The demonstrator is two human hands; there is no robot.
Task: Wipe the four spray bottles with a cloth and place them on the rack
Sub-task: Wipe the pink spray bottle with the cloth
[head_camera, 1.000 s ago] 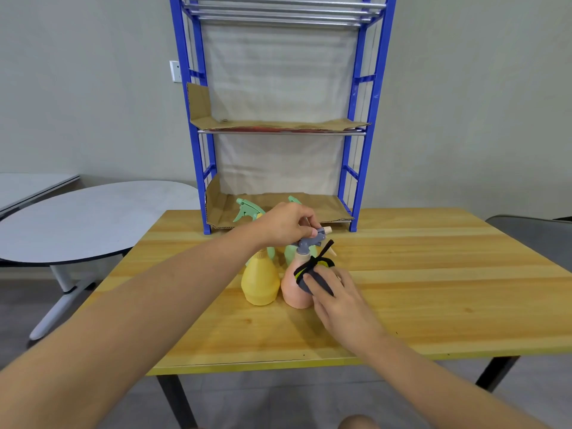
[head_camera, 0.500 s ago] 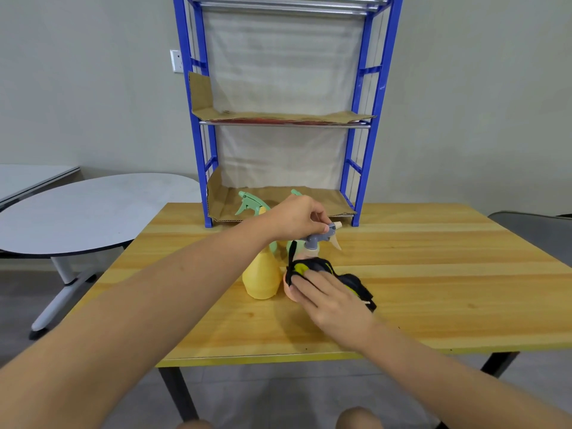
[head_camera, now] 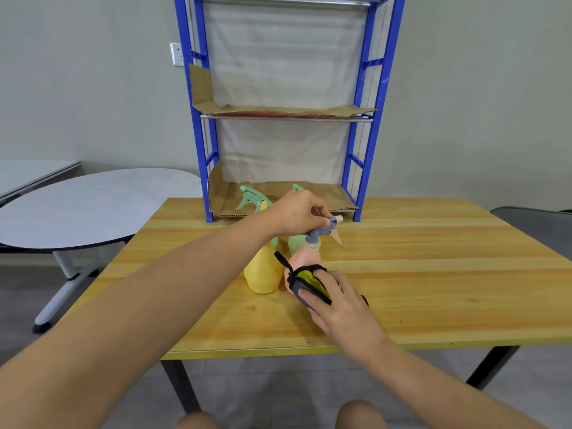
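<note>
— Where was the pink bottle (head_camera: 305, 260)?
— Upright on the wooden table (head_camera: 433, 274), touching the yellow bottle (head_camera: 261, 275). My left hand (head_camera: 298, 213) pinched its grey trigger head (head_camera: 320, 232).
— And your right hand (head_camera: 339, 301)?
— Fingers flat, pressing the cloth (head_camera: 306, 284) against its belly.

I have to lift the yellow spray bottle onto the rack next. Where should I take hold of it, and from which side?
Probably grip the yellow spray bottle at its narrow neck under the green trigger head, coming from its left: the body is wide and pear-shaped, and the pink bottle crowds its right side.
</note>
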